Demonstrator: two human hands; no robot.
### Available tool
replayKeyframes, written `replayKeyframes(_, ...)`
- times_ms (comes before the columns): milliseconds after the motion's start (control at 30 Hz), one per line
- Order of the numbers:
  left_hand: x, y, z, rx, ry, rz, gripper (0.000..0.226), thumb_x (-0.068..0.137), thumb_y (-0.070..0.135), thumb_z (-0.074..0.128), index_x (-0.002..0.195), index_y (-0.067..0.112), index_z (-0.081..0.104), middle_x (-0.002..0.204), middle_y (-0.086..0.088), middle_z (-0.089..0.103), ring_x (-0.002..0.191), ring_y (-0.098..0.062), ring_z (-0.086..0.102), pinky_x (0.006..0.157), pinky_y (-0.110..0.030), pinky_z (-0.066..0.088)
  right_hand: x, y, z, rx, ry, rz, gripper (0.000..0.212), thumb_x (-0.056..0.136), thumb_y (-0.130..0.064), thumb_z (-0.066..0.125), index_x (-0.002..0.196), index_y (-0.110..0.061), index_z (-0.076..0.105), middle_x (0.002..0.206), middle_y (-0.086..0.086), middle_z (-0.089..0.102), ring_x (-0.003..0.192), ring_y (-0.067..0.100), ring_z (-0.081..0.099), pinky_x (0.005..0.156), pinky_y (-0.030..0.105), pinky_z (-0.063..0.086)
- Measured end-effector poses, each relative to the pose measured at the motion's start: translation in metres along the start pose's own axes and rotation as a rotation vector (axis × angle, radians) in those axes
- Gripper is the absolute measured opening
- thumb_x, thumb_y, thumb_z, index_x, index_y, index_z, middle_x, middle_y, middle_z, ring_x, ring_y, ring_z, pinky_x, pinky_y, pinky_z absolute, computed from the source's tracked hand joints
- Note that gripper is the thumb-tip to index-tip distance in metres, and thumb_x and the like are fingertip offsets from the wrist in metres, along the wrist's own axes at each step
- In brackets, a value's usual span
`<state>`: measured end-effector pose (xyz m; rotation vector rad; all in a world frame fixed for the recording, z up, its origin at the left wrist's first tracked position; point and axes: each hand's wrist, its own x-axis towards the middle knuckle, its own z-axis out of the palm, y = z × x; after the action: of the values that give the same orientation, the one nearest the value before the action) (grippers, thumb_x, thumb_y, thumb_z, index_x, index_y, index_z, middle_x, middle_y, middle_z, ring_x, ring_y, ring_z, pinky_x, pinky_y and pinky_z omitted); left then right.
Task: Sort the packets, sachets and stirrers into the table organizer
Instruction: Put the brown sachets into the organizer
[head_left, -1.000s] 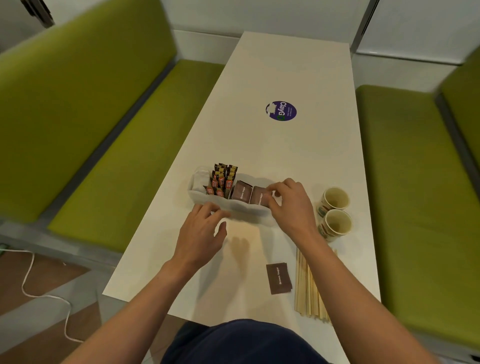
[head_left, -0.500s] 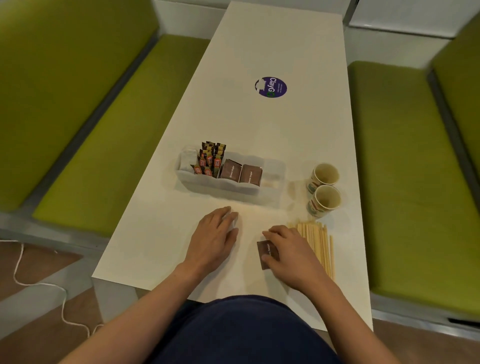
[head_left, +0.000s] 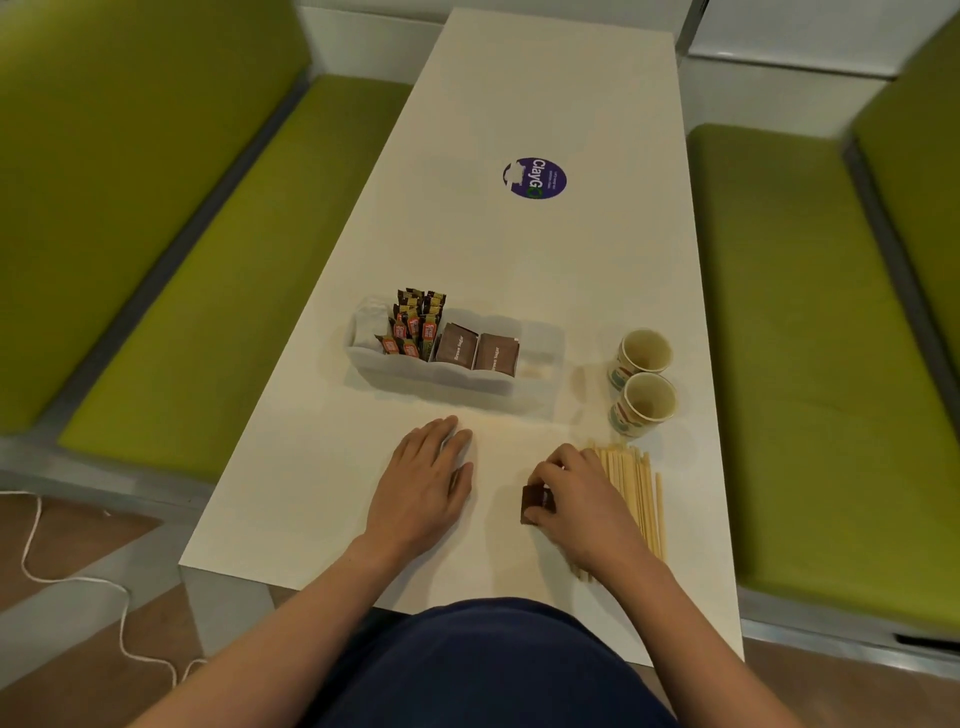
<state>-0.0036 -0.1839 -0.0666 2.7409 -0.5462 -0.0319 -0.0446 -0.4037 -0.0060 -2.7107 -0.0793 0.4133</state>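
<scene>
– Brown flat square packet (head_left: 535, 501): where, rel. to the translucent white plastic table organizer (head_left: 441, 378)?
– Near side of it, twd its right end, pinched in the right hand (head_left: 582, 499). Fingers curl over it, so only one corner shows and the print's unreadable. Can't tell if it touches the tabletop.
– Left hand (head_left: 426, 483)?
– Flat, palm down, fingers straight, holding nothing, just on the near side of the organizer's middle.
– Other unclear bits?
– Organizer's rightmost compartment has sth pale at the bottom, too faint to name. Leftmost has white sachets (head_left: 371, 325), blurred. Thin pale wooden stirrers (head_left: 636, 488) lie near-right of the organizer, partly under the right wrist.
– Rest inside?
– Orange-and-brown stick sachets (head_left: 415, 325) upright, then two brown sugar packets (head_left: 457, 347) leaning side by side.
– Edges, room?
– Two paper cups (head_left: 647, 402) just right of the organizer, by the table edge. Long white laminate table (head_left: 519, 270) runs on beyond the organizer, w/ a round purple sticker (head_left: 534, 178). Green upholstered benches (head_left: 208, 249) both sides; white cable (head_left: 78, 578) on the floor, far left.
</scene>
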Motion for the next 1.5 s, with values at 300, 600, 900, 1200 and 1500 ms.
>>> replayKeyframes(300,0.022,0.008,-0.039,-0.069,0.023,-0.011,0.053,0.095,0.023,0.057,0.146,0.017,0.043,0.152,-0.005,0.041,0.135,-0.025,0.044,0.105,-0.039,0.046,0.026,-0.011,-0.029,0.311,0.306,-0.112,0.021,0.098,-0.019,0.065,0.115,-0.023,0.077,0.105,-0.007,0.061,0.09,0.009,0.061,0.082,0.019,0.049)
replayKeyframes(600,0.055,0.007,-0.057,0.014,0.104,-0.015,0.068,0.088,0.012,0.061,0.152,0.011,0.037,0.156,-0.008,0.039,0.139,-0.026,0.041,0.114,-0.041,0.04,0.108,-0.059,-0.087,0.483,0.464,-0.062,0.019,0.096,-0.021,0.068,0.115,-0.022,0.067,0.104,-0.005,0.074,0.088,0.015,0.069,0.084,0.034,0.055)
replayKeyframes(900,0.052,0.008,-0.059,0.002,0.124,-0.047,0.066,0.084,0.007,0.062,0.148,0.012,0.045,0.152,-0.008,0.045,0.128,-0.027,0.054,0.093,-0.037,0.054,0.165,-0.064,-0.094,0.281,0.135,-0.027,0.02,0.098,-0.021,0.061,0.11,-0.02,0.078,0.104,0.001,0.076,0.092,0.018,0.064,0.076,0.027,0.045)
replayKeyframes(1200,0.052,0.008,-0.065,-0.01,0.094,-0.067,0.064,0.089,0.012,0.059,0.149,0.02,0.042,0.156,0.001,0.038,0.128,-0.018,0.054,0.066,-0.03,0.056,0.183,-0.067,-0.073,0.118,0.172,-0.057,0.022,0.097,-0.031,0.066,0.113,-0.021,0.077,0.107,0.004,0.06,0.103,0.024,0.06,0.079,0.034,0.048)
replayKeyframes(1500,0.033,0.028,-0.068,-0.164,0.145,0.008,0.048,0.088,0.019,0.065,0.135,0.021,0.055,0.138,0.002,0.046,0.122,-0.017,0.048,0.072,-0.028,0.054,0.051,-0.048,-0.075,0.46,0.482,-0.051,0.01,0.095,-0.038,0.07,0.093,-0.031,0.077,0.084,-0.015,0.061,0.082,0.0,0.06,0.069,0.009,0.04)
